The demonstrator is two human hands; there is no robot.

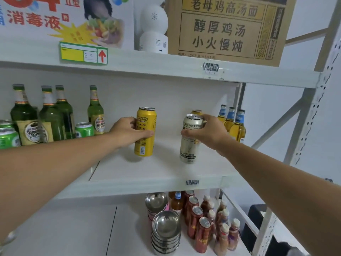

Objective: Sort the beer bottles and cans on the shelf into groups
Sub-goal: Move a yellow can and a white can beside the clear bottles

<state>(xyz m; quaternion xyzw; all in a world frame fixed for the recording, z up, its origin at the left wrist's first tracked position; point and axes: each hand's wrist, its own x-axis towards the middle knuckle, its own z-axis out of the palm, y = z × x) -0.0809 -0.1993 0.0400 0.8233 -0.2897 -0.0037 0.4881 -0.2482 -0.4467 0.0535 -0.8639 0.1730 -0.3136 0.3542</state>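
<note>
My left hand [127,131] grips a tall yellow can [147,124] from its left side, mid-shelf. My right hand [208,133] is wrapped around a tall white can [188,146] from the right. Both cans look upright, at or just above the white middle shelf [156,170]. Behind the white can peeks the top of another yellow can [197,112]. Several green beer bottles [53,115] and green cans [84,129] stand at the left. Three clear bottles of golden beer with blue neck labels [238,126] stand at the far right.
The upper shelf holds a cardboard box [227,28], a white round device [154,28] and a poster. On the lower shelf sit stacked steel bowls [166,230], red cans and small bottles [199,228]. A white metal upright [313,111] bounds the right side.
</note>
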